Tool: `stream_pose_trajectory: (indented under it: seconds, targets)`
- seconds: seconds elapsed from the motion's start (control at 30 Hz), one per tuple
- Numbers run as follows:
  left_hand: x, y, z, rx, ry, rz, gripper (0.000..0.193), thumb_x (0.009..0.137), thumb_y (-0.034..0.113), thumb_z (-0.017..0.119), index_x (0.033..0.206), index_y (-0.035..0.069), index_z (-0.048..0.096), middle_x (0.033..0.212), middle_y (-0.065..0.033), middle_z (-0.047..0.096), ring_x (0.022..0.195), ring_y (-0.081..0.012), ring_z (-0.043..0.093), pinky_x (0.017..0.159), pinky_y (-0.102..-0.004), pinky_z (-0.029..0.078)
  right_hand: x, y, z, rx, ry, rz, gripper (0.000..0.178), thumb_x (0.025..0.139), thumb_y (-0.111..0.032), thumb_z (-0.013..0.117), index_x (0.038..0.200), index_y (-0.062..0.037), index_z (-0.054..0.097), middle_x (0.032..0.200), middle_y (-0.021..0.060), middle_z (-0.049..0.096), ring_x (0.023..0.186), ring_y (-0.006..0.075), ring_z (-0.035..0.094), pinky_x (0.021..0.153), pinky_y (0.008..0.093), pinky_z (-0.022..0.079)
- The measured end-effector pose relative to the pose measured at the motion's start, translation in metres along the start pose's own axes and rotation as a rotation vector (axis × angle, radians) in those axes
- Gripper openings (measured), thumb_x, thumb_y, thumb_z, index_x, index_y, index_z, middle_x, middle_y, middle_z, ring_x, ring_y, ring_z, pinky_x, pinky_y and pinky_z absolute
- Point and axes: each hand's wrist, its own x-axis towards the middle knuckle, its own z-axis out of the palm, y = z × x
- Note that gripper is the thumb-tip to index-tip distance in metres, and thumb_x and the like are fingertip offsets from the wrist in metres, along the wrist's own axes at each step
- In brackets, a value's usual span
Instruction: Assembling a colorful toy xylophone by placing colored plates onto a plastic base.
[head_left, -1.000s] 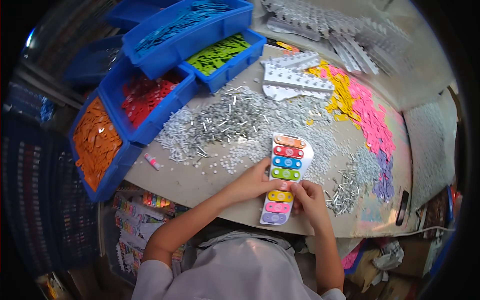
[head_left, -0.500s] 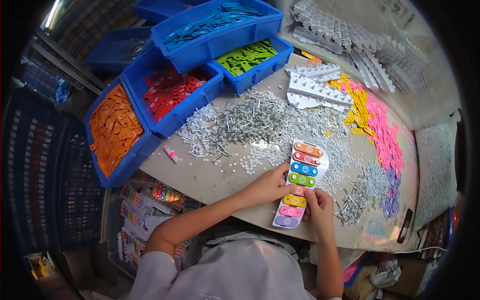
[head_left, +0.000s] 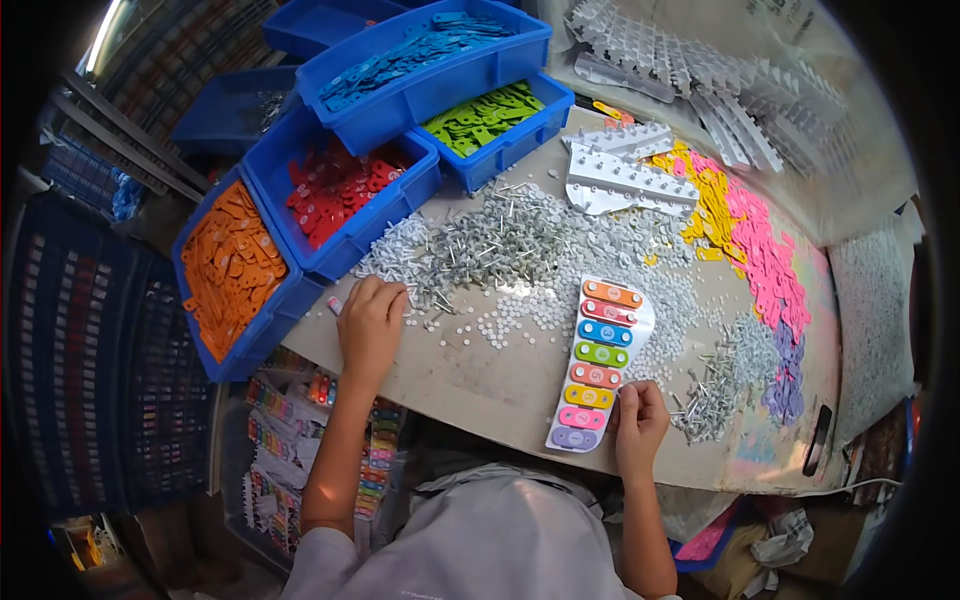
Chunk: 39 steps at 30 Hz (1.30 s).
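A toy xylophone [head_left: 597, 356] lies near the table's front edge, a white base with a row of coloured bars from orange at the far end to purple at the near end. White caps sit on the ends of several far bars. Beside its right edge, by the yellow bar, my right hand [head_left: 642, 418] is closed in a pinch; whatever is between the fingertips is too small to make out. My left hand [head_left: 372, 318] is at the near edge of a pile of small white pins [head_left: 400, 245], fingers bent and together, their tips partly hidden. It partly covers a small pink-and-white tube [head_left: 335, 304].
Blue bins hold orange [head_left: 232, 270], red [head_left: 340, 195], blue [head_left: 415, 60] and green bars [head_left: 485, 118]. Metal screws [head_left: 500, 240] spread across the table's middle. White bases [head_left: 630, 180] lie behind. Yellow [head_left: 708, 215], pink [head_left: 768, 260] and purple bars [head_left: 785, 375] line the right side.
My left hand has let go of the xylophone and moved left to the white pins. My right hand stays by the xylophone's right edge, its fingertips now off the bars.
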Motion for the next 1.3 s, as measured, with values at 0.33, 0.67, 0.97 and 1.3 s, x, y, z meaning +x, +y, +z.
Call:
stream_pose_trajectory:
  seconds: [0.33,0.67,0.97,1.3]
  targets:
    - [0.002,-0.001,0.010,0.017,-0.006,-0.041,0.008,0.087,0.011,0.075,0.088,0.005,0.069,0.089,-0.0068,0.065,0.089,-0.0281,0.064,0.078,-0.0414,0.050,0.048,-0.020,-0.128,-0.794,0.540,-0.335,0.021,0.102,-0.009,0.060,0.119,0.0021,0.064,0.113,0.0168,0.065,0.105,0.0286,0.062,0.094,0.0390,0.049]
    - [0.005,0.005,0.010,0.000,0.131,0.057,0.008,0.087,0.005,0.071,0.088,0.004,0.063,0.092,-0.0084,0.063,0.094,-0.0322,0.062,0.084,-0.0437,0.049,0.076,0.048,-0.243,-1.224,0.494,-0.269,0.032,0.101,-0.006,0.058,0.133,-0.0054,0.062,0.127,0.0184,0.061,0.118,0.0373,0.057,0.104,0.0445,0.044]
    - [-0.014,0.063,-0.015,-0.501,0.002,-0.067,0.012,0.089,0.000,0.072,0.100,0.000,0.068,0.093,-0.0063,0.068,0.081,-0.0163,0.060,0.075,-0.0297,0.048,0.078,0.042,-0.240,-1.261,0.581,-0.278,0.017,0.099,-0.006,0.061,0.115,-0.0012,0.064,0.117,0.0170,0.064,0.113,0.0363,0.059,0.098,0.0448,0.045]
    - [-0.055,0.101,0.018,-1.209,-0.663,-0.393,0.011,0.094,0.005,0.075,0.104,0.000,0.073,0.095,-0.0005,0.072,0.084,-0.0067,0.064,0.073,-0.0225,0.048,0.014,-0.022,-0.103,-0.174,0.404,-0.190,0.008,0.103,-0.009,0.060,0.106,-0.0028,0.064,0.094,0.0030,0.064,0.087,0.0114,0.058,0.080,0.0261,0.047]
